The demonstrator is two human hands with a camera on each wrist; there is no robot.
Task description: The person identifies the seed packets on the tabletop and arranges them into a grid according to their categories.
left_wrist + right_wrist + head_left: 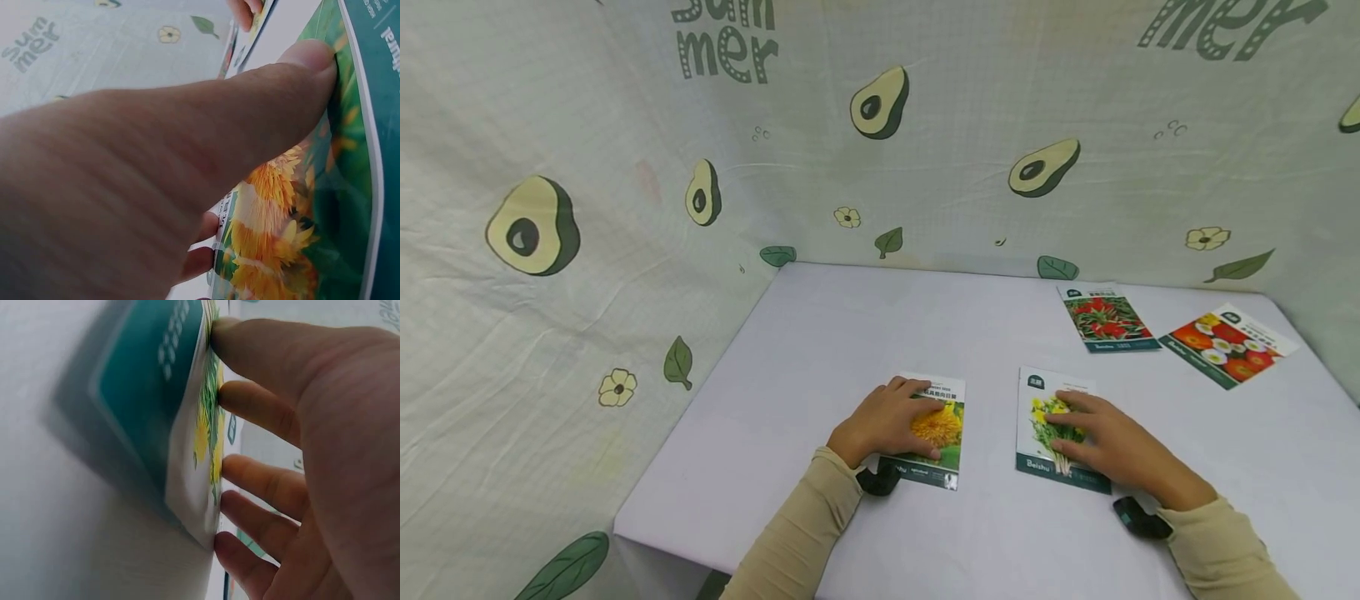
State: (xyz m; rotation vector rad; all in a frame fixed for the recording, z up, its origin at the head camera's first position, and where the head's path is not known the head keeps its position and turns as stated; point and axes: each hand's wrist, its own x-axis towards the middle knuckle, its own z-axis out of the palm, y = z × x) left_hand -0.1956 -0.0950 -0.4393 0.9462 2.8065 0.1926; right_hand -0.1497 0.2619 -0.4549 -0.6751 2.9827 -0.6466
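A seed packet (953,425) with shaggy orange-yellow flowers and a green lower band lies on the table, partly under my left hand (882,423). In the left wrist view the thumb (269,103) presses on its printed front, and other fingertips show by its white end. My right hand (1112,437) rests its spread fingertips on a second seed packet (1032,425), printed with yellow flowers on green stems. The right wrist view shows these fingers (265,481) set down on the picture side, with the dark green corner of that packet slightly raised off the table.
Two more packets lie at the back right: one with red flowers (1108,319), another with red, orange and white flowers (1228,346). Their corners nearly meet. The white table (850,325) backs onto a hanging cloth (940,192) with avocado prints, which also runs along the left side.
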